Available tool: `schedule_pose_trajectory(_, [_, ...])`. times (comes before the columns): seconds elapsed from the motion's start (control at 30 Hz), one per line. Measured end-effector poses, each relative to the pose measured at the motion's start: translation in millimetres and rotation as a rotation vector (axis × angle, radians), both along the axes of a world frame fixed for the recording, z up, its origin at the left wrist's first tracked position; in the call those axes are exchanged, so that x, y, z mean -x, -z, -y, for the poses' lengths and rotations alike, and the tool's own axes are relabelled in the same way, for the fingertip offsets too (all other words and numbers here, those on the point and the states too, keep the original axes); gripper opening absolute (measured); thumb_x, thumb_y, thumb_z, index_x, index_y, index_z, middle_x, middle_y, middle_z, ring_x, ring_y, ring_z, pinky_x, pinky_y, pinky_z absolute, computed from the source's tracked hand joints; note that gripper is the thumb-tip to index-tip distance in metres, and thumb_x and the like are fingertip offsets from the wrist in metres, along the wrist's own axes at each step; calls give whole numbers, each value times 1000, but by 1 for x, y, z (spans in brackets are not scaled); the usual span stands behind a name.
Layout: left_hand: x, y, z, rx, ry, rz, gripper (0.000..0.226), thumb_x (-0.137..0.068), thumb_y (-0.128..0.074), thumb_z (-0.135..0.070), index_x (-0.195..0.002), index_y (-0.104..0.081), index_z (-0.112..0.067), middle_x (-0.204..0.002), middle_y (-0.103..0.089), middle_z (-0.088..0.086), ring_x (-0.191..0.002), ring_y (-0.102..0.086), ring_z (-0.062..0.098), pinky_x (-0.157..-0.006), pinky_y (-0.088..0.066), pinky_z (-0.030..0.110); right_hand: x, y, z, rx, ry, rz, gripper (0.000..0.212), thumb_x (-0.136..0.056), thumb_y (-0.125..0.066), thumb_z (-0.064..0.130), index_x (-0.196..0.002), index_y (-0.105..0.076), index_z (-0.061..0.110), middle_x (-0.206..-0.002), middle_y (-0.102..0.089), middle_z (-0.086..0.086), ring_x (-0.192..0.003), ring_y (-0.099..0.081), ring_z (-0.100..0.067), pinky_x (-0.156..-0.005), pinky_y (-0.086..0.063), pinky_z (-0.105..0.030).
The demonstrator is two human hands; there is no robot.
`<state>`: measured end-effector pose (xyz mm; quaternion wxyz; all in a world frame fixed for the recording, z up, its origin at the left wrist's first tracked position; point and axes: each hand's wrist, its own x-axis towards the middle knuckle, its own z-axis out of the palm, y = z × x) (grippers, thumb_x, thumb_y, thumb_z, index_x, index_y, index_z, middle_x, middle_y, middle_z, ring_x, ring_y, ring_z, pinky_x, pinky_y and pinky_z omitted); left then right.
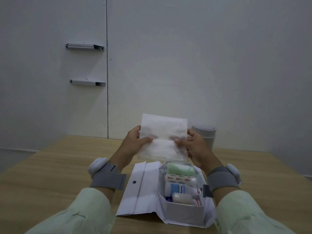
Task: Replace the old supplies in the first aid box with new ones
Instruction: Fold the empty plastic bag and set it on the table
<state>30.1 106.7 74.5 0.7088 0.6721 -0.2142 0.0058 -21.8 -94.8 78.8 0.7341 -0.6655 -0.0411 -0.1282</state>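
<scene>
Hands raised above open white paper first aid box near wooden table's front edge: left hand and right hand pinching opposite sides of thin white gauze sheet, upright, between thumbs and fingers.

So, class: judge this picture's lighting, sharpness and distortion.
Head view: dim, flat light with soft shadows; the thin white gauze sheet held in both hands is blurry, fingers showing through it; the white folding first aid box is sharper; wide-angle bending curves the wooden table edges.

I hold a white gauze packet in my left hand and right hand above the open first aid box.
</scene>
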Motion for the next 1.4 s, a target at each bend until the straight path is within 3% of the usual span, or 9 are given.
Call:
schedule_pose_trajectory(0.13, [3,2,-6,55,114,-10,32,-89,-49,9,-114,-57,-7,-107,-71,10,-81,-69,24,-48,-54,28,3,1,3,5,-48,-5,35,-86,-53,-10,-109,-63,14,-92,-76,-2,-85,-71,-24,-74,-59,-39])
schedule_pose_trajectory(0.27, [3,3,-5,165,106,-93,32,-90,-45,10,-104,-63,-13,-100,-69,9,-73,-70,19,-48,-56,30,0,1,3,-88,-15,4,37,-83,-48,-17,-107,-67,5,-82,-76,-2,-82,-68,-26,-67,-59,-30])
schedule_pose_trajectory(0.4, [4,3,-8,159,180,-79,26,-92,-39,10,-82,-57,-6,-98,-69,12,-83,-69,20,-51,-55,29,4,0,0,-118,-43,38,38,-87,-45,-14,-72,-72,9,-85,-75,-4,-82,-65,-27,-56,-60,-31])
schedule_pose_trajectory(0.53, [2,5,-9,186,165,-63,29,-88,-38,15,-70,-50,-4,-103,-69,10,-101,-62,26,-51,-55,28,9,-3,-1,-127,-44,3,26,-98,-41,12,-105,-66,13,-105,-67,-9,-90,-63,-33,-58,-59,-37])
schedule_pose_trajectory(0.67, [-1,8,-13,161,107,4,31,-92,-35,12,-68,-48,-4,-108,-64,9,-100,-59,25,-50,-53,25,9,-6,-1,-117,-101,-206,47,-85,-54,50,-118,-57,17,-107,-65,-14,-86,-66,-33,-62,-60,-42])
schedule_pose_trajectory(0.87, [-2,9,-17,184,58,-63,31,-97,-32,-2,-89,-62,-8,-108,-61,10,-93,-58,26,-52,-55,28,4,0,-8,30,-81,-151,55,-79,-69,0,-127,-52,22,-106,-59,-13,-90,-64,-32,-61,-61,-40])
schedule_pose_trajectory(1.0, [-3,10,-21,257,107,-257,28,-96,-45,-20,-117,-57,-7,-109,-61,12,-94,-62,30,-63,-61,38,-4,8,-14,34,-22,-97,60,-79,-68,-4,-127,-51,27,-110,-58,-18,-95,-63,-36,-62,-61,-39])
schedule_pose_trajectory(1.17, [-11,19,-33,140,-31,-230,39,-87,-60,1,-124,-49,0,-110,-61,17,-88,-62,27,-55,-59,27,-13,13,-29,26,23,-48,62,-80,-68,-2,-128,-46,31,-108,-59,-15,-93,-63,-32,-65,-61,-39])
schedule_pose_trajectory(1.4, [-32,38,-66,128,-237,-214,37,-90,-60,-6,-126,-52,-1,-96,-59,16,-69,-56,19,-47,-49,16,-28,26,-66,13,3,-73,13,-84,-61,-7,-86,-66,5,-105,-51,-22,-89,-58,-30,-61,-61,-29])
